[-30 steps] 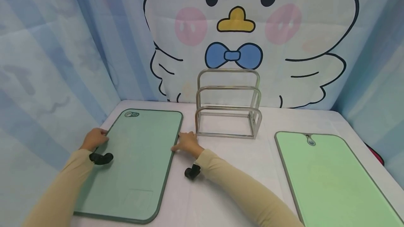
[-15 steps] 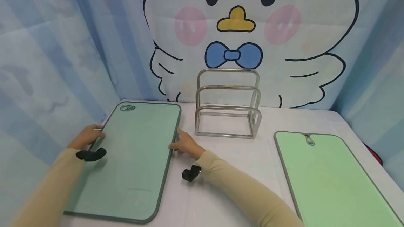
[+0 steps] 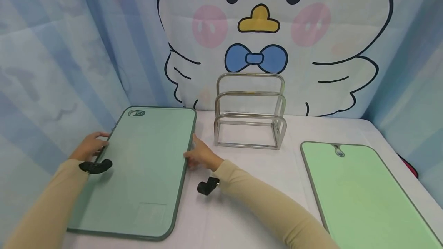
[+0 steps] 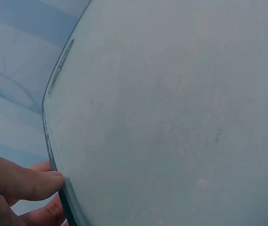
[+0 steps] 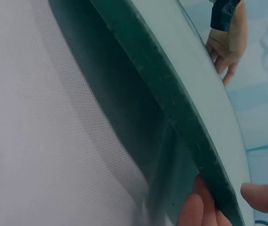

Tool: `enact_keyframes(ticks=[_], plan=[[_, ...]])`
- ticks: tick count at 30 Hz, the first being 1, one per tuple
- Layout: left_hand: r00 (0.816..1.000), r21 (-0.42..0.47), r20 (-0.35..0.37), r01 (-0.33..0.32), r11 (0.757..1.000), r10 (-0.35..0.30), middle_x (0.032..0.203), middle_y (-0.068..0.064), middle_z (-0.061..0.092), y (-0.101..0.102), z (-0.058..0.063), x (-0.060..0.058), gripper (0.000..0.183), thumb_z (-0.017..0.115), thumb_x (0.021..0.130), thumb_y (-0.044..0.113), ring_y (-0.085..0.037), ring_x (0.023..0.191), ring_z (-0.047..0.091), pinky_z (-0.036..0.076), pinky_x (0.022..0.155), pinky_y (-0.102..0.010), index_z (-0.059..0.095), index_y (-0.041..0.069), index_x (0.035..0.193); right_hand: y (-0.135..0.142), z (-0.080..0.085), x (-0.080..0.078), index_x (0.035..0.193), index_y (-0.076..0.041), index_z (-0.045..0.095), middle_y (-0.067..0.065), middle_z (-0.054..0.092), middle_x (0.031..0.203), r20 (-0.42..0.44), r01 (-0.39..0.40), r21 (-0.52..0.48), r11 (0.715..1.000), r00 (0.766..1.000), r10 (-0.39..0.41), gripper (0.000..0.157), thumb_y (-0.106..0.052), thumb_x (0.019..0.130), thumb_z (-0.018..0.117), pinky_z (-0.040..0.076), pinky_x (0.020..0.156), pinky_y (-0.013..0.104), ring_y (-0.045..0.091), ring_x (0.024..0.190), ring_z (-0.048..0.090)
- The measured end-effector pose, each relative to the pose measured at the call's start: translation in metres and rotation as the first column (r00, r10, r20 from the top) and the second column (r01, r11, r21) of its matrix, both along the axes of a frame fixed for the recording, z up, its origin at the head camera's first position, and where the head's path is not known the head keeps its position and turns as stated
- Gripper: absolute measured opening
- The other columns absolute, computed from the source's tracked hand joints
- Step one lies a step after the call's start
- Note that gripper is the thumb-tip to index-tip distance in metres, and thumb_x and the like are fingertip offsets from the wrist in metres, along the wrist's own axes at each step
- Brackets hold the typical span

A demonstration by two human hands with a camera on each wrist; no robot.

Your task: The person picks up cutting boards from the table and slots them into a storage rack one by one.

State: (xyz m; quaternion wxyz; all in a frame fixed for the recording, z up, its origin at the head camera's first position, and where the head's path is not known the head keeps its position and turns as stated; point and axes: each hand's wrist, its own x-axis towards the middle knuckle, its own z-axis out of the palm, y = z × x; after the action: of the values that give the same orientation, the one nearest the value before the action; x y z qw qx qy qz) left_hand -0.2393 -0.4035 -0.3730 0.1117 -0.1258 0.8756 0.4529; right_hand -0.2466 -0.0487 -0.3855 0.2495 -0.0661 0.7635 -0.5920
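Note:
A pale teal cutting board with a darker green rim lies at the left of the table, its far end raised off the cloth. My left hand grips its left edge, thumb on top, as the left wrist view shows. On the opposite edge my right hand holds the board, fingers underneath and thumb over the face. A shadowed gap shows between the board's rim and the white cloth in the right wrist view.
A metal wire rack with several upright loops stands at the back middle. To the right lies a light green cutting board with a grey rim. Blue striped curtains hang close on the left, behind and right.
The teal board's far end has risen off the table and shifted slightly left and away. Both hands have moved with it, the left one further out to the left.

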Motion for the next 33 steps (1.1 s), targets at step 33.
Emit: enact_keyframes(ticks=[33], plan=[[0.996, 0.002, -0.086, -0.028, 1.0, 0.028, 0.145, -0.038, 0.02, -0.015, 0.007, 0.002, 0.059, 0.045, 0.099, 0.017, -0.048, 0.128, 0.035, 0.037, 0.104, -0.055, 0.02, -0.01, 0.144, -0.012, 0.001, -0.007, 0.114, 0.005, 0.049, 0.013, 0.059, 0.087, 0.037, 0.072, -0.024, 0.997, 0.997, -0.072, 0.023, -0.007, 0.095, 0.053, 0.057, 0.063, 0.031, 0.018, 0.067, 0.058]])
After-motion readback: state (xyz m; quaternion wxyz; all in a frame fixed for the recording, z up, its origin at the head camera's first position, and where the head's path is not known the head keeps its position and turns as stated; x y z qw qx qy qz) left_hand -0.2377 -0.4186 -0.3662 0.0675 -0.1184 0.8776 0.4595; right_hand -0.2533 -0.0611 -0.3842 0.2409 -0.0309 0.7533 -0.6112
